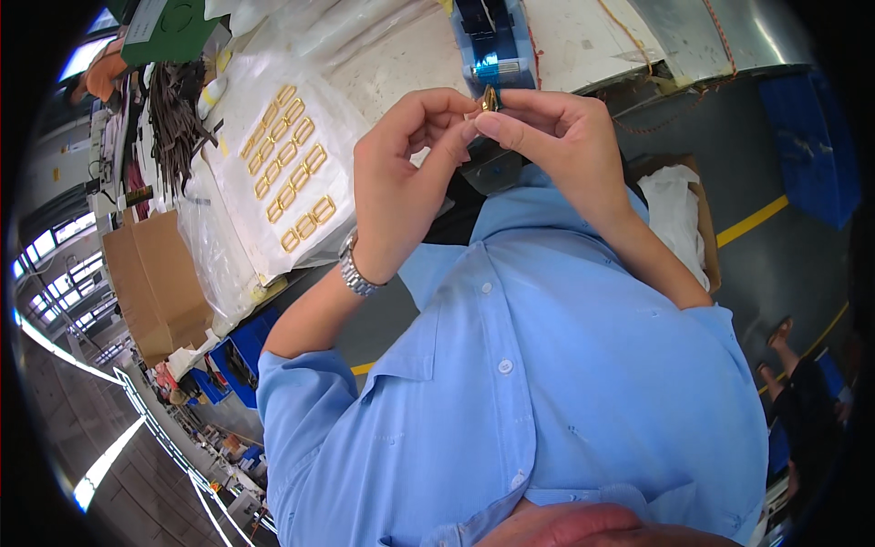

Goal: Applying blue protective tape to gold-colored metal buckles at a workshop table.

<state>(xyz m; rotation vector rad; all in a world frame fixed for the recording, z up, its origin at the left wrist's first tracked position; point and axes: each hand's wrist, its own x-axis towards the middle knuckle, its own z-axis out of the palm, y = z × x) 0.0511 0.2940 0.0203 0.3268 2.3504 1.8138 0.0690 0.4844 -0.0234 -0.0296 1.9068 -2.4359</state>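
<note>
My left hand [401,169], with a metal watch on its wrist, and my right hand [570,146] meet in front of my chest. Thumbs and fingertips of both pinch a small gold metal piece [489,98], seen nearly edge-on; its full shape is hidden by the fingers. Just beyond them stands a blue tape dispenser [497,41] with a shiny blue strip at its near end. To the left, rows of gold rectangular buckles [292,159] lie on a white sheet [324,109].
Dark straps [173,118] hang in a bundle beside a green box [178,32] at the far left. A cardboard box [159,283] stands by the left table edge. At right are a carton with white plastic [674,219] and a blue bin [811,146]; another person [807,410] is farther off.
</note>
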